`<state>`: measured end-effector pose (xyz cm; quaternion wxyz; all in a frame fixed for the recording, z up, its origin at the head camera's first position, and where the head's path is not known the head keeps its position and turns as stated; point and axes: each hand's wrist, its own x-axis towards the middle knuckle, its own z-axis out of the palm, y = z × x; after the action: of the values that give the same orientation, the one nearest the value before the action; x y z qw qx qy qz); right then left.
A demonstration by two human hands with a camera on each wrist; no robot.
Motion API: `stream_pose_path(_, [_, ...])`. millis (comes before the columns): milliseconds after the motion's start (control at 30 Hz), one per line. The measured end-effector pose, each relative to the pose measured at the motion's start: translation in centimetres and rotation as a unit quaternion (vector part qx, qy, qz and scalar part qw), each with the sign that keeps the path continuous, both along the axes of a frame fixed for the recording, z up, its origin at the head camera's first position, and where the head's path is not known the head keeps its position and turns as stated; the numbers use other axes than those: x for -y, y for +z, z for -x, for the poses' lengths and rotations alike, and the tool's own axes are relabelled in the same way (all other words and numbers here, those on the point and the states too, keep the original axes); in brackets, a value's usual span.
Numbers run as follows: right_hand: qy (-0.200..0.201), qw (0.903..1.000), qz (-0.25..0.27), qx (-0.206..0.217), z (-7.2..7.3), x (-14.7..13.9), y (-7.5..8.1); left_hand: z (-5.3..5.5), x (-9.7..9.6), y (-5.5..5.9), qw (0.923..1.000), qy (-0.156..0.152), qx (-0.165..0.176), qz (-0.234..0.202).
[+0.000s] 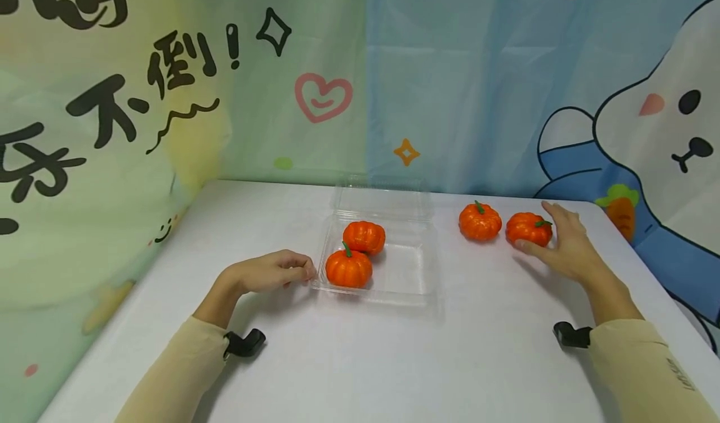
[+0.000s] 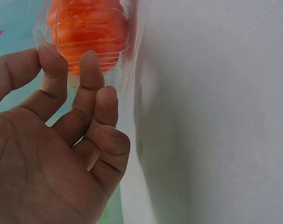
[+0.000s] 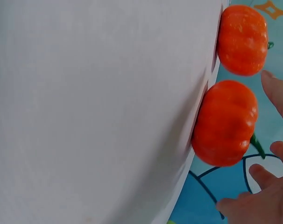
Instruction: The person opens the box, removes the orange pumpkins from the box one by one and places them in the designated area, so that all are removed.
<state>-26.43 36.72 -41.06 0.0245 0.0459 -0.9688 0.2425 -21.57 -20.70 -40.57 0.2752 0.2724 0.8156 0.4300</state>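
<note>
A clear plastic box (image 1: 402, 267) with its lid (image 1: 382, 201) folded back stands on the table. Two small orange pumpkins sit in its left half, a front pumpkin (image 1: 349, 269) and a back pumpkin (image 1: 364, 237). My left hand (image 1: 272, 270) pinches the box's rim at the front left corner between thumb and index finger; the other fingers curl loosely in the left wrist view. On the right, my right hand (image 1: 562, 245) spreads thumb and fingers about the outer pumpkin (image 1: 527, 228), apart from its skin in the right wrist view (image 3: 225, 123).
Left of the outer pumpkin sits another pumpkin (image 1: 480, 221) with a green stem. A white-covered table (image 1: 416, 367) bears everything. A printed curtain (image 1: 450, 85) hangs along the table's back edge. Black wrist straps (image 1: 244, 343) show at both sleeves.
</note>
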Motion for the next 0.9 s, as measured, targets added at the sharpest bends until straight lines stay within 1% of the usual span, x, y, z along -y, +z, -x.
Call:
stream_pose_path(167, [0.014, 0.9993, 0.000, -0.034, -0.3, 0.8, 0.3, 0.0, 0.0, 0.0, 1.0000, 0.000, -0.003, 0.001])
stream_pose_path(233, [0.011, 0.9991, 0.000, -0.042, -0.4, 1.0, 0.3, 0.1, 0.0, 0.0, 1.0000, -0.002, -0.002, 0.000])
stream_pose_path(333, [0.010, 0.9977, 0.011, -0.067, -0.5, 1.4, 0.3, 0.1, 0.0, 0.0, 1.0000, -0.003, -0.004, -0.001])
stream_pose_path(500, [0.027, 0.9917, 0.044, -0.118, -0.4, 2.3, 0.4, -0.1, 0.2, -0.3, 1.0000, 0.004, -0.002, -0.005])
stream_pose_path(667, [0.045, 0.9853, 0.055, -0.155, -0.5, 3.1, 0.5, -0.2, 0.2, -0.4, 0.9999, 0.004, 0.002, -0.010])
stream_pose_path(833, [0.064, 0.9815, 0.058, -0.171, -0.5, 3.7, 0.9, -0.1, 0.1, -0.3, 1.0000, -0.004, -0.004, -0.007])
stream_pose_path(900, [0.070, 0.9816, 0.058, -0.168, -0.6, 4.0, 1.2, -0.1, 0.0, -0.3, 1.0000, -0.006, -0.003, -0.007])
